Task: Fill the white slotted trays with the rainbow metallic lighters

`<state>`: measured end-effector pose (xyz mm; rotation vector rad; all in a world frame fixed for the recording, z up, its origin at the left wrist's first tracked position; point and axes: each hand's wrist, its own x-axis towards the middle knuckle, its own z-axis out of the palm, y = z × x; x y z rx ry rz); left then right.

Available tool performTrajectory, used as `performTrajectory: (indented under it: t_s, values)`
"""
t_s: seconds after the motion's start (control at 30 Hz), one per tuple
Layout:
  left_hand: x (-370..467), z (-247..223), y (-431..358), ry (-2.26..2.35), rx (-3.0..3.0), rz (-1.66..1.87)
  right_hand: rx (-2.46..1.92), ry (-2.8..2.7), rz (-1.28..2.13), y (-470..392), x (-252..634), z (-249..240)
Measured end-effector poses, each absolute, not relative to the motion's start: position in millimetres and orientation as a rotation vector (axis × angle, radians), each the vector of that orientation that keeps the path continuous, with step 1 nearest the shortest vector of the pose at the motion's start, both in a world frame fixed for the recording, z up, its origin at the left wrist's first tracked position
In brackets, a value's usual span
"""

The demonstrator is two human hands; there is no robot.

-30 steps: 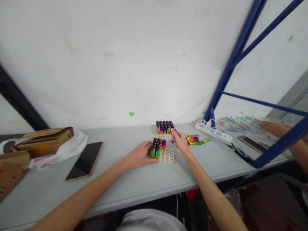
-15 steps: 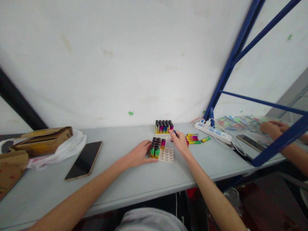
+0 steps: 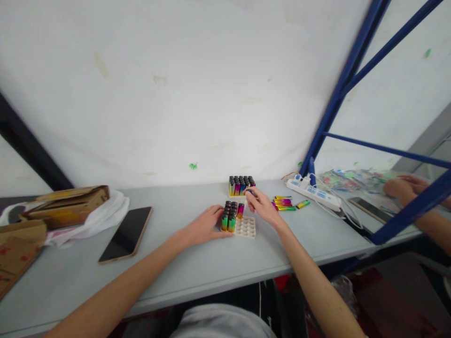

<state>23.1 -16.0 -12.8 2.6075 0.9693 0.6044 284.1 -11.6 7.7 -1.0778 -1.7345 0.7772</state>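
Observation:
A pale tray with round holes (image 3: 245,227) lies on the table, its left part filled with upright lighters (image 3: 229,217) in shiny green-to-orange with black tops. One pink-and-yellow lighter (image 3: 240,211) stands in the back row beside them. My left hand (image 3: 207,224) grips the tray's left end, thumb along the front and fingers behind. Above the tray's back right, my right hand (image 3: 260,205) pinches a lighter with a dark top (image 3: 249,191); its body is mostly hidden by the fingers. Behind stands a second block of upright lighters (image 3: 240,186).
Several loose lighters (image 3: 283,203) lie to the right. Further right are a white power strip (image 3: 313,191) with cables and a blue metal frame (image 3: 326,112). A phone (image 3: 127,234), a cardboard box (image 3: 70,206) and a white bag are left. Another person's hands (image 3: 405,190) show beyond the frame.
My right hand has drawn slightly left and turned, bringing the lighter from beside the back block toward the near tray. My left hand keeps its place on the tray.

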Motion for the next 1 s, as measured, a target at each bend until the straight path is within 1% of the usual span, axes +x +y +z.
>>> performTrajectory:
  t_s: [0.03,0.1,0.2,0.27,0.33,0.5,0.57,0.77,1.0]
  values:
    - [23,-13,-16,0.967,2.609,0.599,-1.052,-1.751,0.79,-13,286,11]
    - [23,-12,-16,0.963,2.618,0.591,-1.053,-1.814,0.695,-18,291,21]
    - [24,-12,-15,0.978,2.626,0.566,-1.155,-1.98,0.363,-27,299,37]
    - [24,-11,-15,0.986,2.624,0.547,-1.245,-2.077,0.211,-34,304,47]
    - [24,-12,-15,0.98,2.62,0.552,-1.306,-2.159,0.222,-41,308,54]
    - [23,-13,-15,0.96,2.629,0.578,-1.217,-2.335,0.648,-53,307,62]
    - [24,-13,-15,0.964,2.635,0.57,-1.208,-2.358,0.7,-53,303,63]
    - [23,-16,-15,0.956,2.626,0.606,-1.387,-2.433,0.413,-49,288,60]
    - [22,-17,-13,0.946,2.644,0.579,-1.356,-2.515,0.315,-54,279,56]
